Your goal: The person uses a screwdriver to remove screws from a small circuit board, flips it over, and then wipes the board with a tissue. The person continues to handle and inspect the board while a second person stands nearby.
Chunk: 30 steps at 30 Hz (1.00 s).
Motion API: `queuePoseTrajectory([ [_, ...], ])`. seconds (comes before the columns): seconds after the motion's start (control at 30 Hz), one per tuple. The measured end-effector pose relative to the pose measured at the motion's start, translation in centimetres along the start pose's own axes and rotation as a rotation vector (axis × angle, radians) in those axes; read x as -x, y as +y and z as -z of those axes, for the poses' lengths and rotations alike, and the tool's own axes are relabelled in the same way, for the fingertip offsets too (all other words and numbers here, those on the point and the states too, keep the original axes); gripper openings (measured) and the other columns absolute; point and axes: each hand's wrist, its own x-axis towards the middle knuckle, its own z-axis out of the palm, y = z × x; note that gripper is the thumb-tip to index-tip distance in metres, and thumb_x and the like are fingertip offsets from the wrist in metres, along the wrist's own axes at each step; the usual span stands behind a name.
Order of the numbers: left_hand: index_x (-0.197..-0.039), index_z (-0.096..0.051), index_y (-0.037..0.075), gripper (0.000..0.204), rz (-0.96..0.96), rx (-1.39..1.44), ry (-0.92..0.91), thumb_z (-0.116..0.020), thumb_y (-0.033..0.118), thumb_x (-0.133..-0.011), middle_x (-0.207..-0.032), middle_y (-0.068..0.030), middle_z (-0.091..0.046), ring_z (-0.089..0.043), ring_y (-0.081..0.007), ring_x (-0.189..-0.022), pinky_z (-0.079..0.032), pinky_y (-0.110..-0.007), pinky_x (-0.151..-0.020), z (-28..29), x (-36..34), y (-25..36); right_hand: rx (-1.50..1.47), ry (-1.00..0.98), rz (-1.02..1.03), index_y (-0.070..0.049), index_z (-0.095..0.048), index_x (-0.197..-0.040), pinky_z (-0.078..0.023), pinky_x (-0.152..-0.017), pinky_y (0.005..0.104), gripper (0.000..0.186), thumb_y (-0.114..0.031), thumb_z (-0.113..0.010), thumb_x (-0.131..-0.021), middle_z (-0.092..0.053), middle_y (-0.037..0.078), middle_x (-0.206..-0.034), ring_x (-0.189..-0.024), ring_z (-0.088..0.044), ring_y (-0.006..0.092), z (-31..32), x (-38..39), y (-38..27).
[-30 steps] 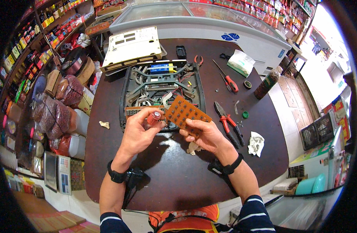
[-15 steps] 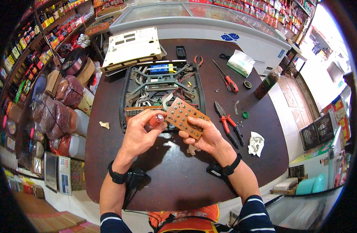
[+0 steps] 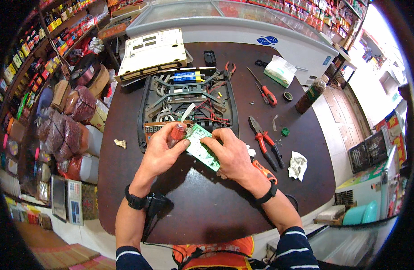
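My left hand [image 3: 158, 150] is closed round a red cylindrical handle [image 3: 177, 133], like a screwdriver's; its shaft is hidden. The thumb of that hand also rests against the edge of a circuit board [image 3: 199, 150], tilted with its green side up. My right hand [image 3: 230, 155] pinches the board from its right side, fingertips on its face. A pale ribbon cable [image 3: 187, 112] rises behind the board. Just beyond lies an opened black device housing [image 3: 146, 101] with wires, metal brackets and a blue part inside. A small digit display board [image 3: 154, 128] sits at its near left edge.
Right of my hands lie red-handled pliers [image 3: 262, 141], a screwdriver [image 3: 268, 95], a green cap [image 3: 285, 131] and crumpled tissue [image 3: 297, 166]. An orange-handled tool [image 3: 265, 172] lies partly under my right wrist. A bottle [image 3: 311, 94] stands farther right; a cream cover [image 3: 149, 51] lies far left.
The circuit board has turned over, from its brown button side to its green side. My right hand has shifted its grip, now palm down over the board, uncovering the orange-handled tool.
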Motion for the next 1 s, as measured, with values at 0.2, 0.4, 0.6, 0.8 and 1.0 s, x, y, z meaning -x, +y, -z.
queuePoseTrajectory([
  [0.2,-0.141,-0.063,-0.001,0.042,0.003,-0.015,0.007,-0.078,-0.003,-0.101,-0.123,-0.0084,-0.075,-0.072,-0.0155,-0.112,-0.060,-0.033,-0.099,-0.1,0.1,0.3,0.017,0.009,0.053,-0.010,-0.073,-0.128,-0.061,-0.080,0.0416,0.040,-0.009,-0.075,-0.088,-0.067,0.012,-0.113,-0.099,-0.071,0.0319,0.1,-0.1,0.3],
  [0.4,-0.139,-0.064,-0.001,0.042,-0.010,0.016,0.015,-0.078,-0.003,-0.100,-0.119,-0.0077,-0.075,-0.072,-0.0147,-0.108,-0.060,-0.032,-0.096,-0.1,0.1,0.6,0.010,0.023,0.084,-0.012,-0.074,-0.128,-0.062,-0.079,0.0417,0.043,-0.009,-0.078,-0.086,-0.067,0.012,-0.112,-0.099,-0.070,0.0320,0.3,-0.2,0.3],
  [0.6,-0.139,-0.064,0.000,0.042,-0.007,-0.014,0.030,-0.079,-0.003,-0.100,-0.119,-0.0080,-0.076,-0.072,-0.0148,-0.107,-0.060,-0.033,-0.095,-0.1,0.3,0.9,0.014,0.024,0.088,-0.013,-0.074,-0.130,-0.062,-0.079,0.0417,0.045,-0.009,-0.078,-0.085,-0.067,0.012,-0.112,-0.100,-0.070,0.0321,0.4,-0.3,0.2],
  [0.8,-0.138,-0.064,0.000,0.042,0.005,0.019,0.022,-0.079,-0.004,-0.099,-0.119,-0.0076,-0.075,-0.071,-0.0145,-0.109,-0.060,-0.033,-0.095,-0.1,0.3,1.0,0.005,0.016,0.085,-0.014,-0.075,-0.130,-0.062,-0.079,0.0416,0.045,-0.010,-0.078,-0.086,-0.066,0.011,-0.111,-0.100,-0.070,0.0318,0.4,-0.2,0.2],
  [1.0,-0.138,-0.064,0.001,0.043,-0.008,-0.013,0.033,-0.079,-0.004,-0.098,-0.122,-0.0063,-0.073,-0.070,-0.0139,-0.111,-0.059,-0.033,-0.097,-0.1,0.3,1.0,0.007,0.003,0.079,-0.015,-0.076,-0.132,-0.061,-0.080,0.0424,0.048,-0.009,-0.079,-0.085,-0.066,0.011,-0.111,-0.101,-0.070,0.0323,0.3,-0.1,0.2],
])
